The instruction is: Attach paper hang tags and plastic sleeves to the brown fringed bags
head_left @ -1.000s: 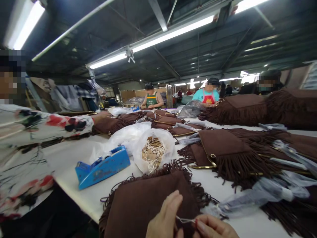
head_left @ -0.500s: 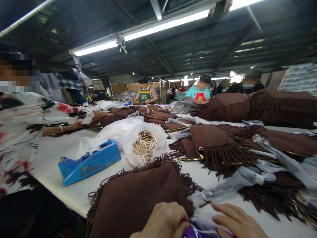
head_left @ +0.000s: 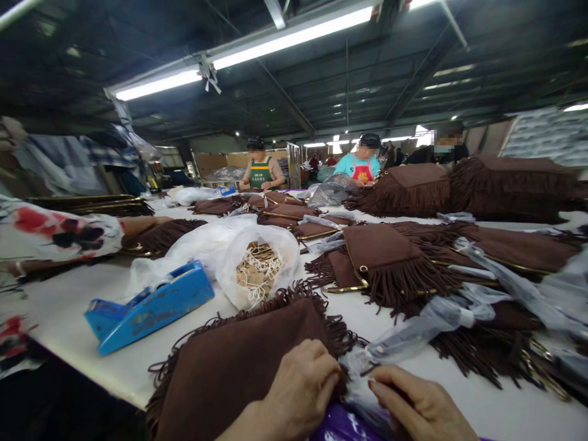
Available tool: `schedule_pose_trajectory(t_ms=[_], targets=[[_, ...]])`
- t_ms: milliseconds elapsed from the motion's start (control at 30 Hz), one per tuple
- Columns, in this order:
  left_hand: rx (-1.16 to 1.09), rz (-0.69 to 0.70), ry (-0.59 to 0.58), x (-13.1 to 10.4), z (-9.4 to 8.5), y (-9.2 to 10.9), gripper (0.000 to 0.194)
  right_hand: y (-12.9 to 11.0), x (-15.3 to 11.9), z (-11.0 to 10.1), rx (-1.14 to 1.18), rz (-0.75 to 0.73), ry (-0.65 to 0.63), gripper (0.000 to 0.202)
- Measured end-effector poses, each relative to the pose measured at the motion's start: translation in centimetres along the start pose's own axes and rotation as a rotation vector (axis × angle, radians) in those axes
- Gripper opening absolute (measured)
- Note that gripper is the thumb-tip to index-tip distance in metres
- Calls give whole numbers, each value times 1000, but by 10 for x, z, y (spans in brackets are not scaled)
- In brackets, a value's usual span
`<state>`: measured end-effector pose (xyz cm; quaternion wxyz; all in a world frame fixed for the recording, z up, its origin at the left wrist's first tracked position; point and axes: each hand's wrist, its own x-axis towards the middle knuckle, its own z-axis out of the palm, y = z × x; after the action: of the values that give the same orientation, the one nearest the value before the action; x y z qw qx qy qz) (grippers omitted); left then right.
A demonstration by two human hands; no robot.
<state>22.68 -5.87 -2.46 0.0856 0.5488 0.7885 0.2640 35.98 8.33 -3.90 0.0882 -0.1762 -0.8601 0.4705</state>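
A brown fringed bag (head_left: 239, 361) lies flat in front of me on the white table. My left hand (head_left: 303, 386) rests over its right edge with the fingers curled in; what they grip is hidden. Just to the right, my right hand (head_left: 420, 401) has thumb and forefinger brought together on clear plastic wrap (head_left: 367, 392) beside the bag. Shiny purple plastic (head_left: 342, 422) shows below and between both hands. A strap or chain wrapped in clear plastic (head_left: 413, 334) runs away from there to the right.
A blue tape dispenser (head_left: 151, 309) and a white plastic bag of strung tags (head_left: 257, 269) stand beyond the bag. More fringed bags (head_left: 386, 251) cover the right side. A co-worker's floral sleeve (head_left: 59, 229) reaches in from the left. Other people (head_left: 261, 171) work across the table.
My left hand has moved up along the bag's right edge. My right hand's fingers, spread before, have come together at the clear plastic. The co-worker at left has leaned out of view, leaving an arm.
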Motion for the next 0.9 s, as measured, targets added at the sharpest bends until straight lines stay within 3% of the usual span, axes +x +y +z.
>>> schedule_pose_trajectory(t_ms=[133, 267, 467, 667, 900], targets=[[213, -42, -34, 9, 19, 3, 22, 3, 17, 2, -153, -162, 2, 24], [160, -78, -49, 18, 22, 4, 26, 6, 29, 13, -291, -246, 12, 20], [83, -70, -112, 25, 9, 0, 21, 10, 37, 18, -469, -92, 101, 16], [97, -256, -113, 33, 14, 10, 20, 12, 41, 15, -553, 30, 104, 13], [91, -359, -150, 47, 19, 21, 22, 13, 41, 11, -482, 56, 90, 12]])
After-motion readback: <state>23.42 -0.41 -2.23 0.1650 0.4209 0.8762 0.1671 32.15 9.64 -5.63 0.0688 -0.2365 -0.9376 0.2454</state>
